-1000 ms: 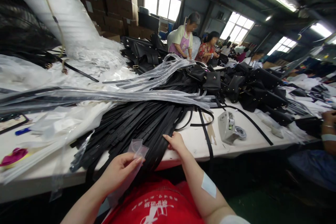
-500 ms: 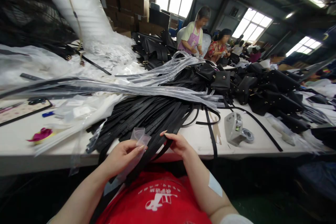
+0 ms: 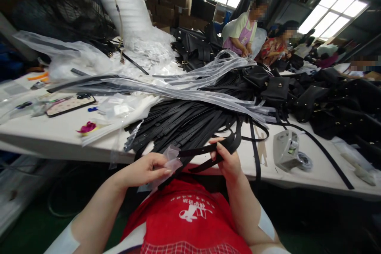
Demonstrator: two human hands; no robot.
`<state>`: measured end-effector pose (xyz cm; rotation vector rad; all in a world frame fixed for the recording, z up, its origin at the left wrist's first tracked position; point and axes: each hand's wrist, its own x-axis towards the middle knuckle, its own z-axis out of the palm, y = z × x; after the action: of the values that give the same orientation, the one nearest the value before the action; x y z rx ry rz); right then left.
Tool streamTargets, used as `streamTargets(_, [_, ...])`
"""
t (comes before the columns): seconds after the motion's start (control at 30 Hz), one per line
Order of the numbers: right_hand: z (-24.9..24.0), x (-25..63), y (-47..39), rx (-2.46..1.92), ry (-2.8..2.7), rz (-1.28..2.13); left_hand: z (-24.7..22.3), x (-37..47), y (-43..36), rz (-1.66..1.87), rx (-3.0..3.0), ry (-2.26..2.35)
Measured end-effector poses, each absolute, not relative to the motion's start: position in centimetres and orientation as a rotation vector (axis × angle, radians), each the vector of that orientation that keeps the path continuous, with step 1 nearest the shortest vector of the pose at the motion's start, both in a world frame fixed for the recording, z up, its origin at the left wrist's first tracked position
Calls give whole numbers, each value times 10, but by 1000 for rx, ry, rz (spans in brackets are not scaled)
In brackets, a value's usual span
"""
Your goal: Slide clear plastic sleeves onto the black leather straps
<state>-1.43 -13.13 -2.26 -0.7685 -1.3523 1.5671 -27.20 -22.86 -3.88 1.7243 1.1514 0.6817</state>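
My left hand [image 3: 149, 170] pinches the open end of a clear plastic sleeve [image 3: 172, 159] near the table's front edge. In my right hand [image 3: 228, 160] is a black strap [image 3: 198, 151], looped back over the fingers. One strap end reaches left to the mouth of the sleeve; whether it is inside, I cannot tell. Another end hangs lower, just left of the right hand. Right behind both hands lies a large heap of black straps [image 3: 178, 123]. Across that heap rest long straps in clear sleeves [image 3: 190, 94].
A grey tape dispenser [image 3: 286, 149] stands at the right on the white table [image 3: 113, 143]. Black bags [image 3: 342, 99] are piled behind it. At the left lie a phone [image 3: 71, 105] and a purple-pink scrap [image 3: 87, 127]. People [image 3: 242, 33] work across the table.
My right hand has risen and moved right, bringing the strap up off the heap with its end toward the sleeve. My left hand still holds the sleeve. The view has shifted left.
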Motion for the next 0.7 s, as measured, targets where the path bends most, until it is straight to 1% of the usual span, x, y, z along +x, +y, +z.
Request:
streamTargets(0.1, [-19, -14, -127, -702, -1315, 1510, -33, -268, -232, 595, 1767, 1043])
streamTargets(0.33, [-29, -15, -125, -767, -1425, 1602, -28, -260, -230, 581, 1773, 989])
streamTargets(0.5, [-26, -15, -123, -815, -1526, 1708, -24, -257, -223, 601, 1793, 968])
streamTargets(0.7, [-35, -32, -132, -862, -1657, 1794, -28, -245, -215, 619, 1744, 993])
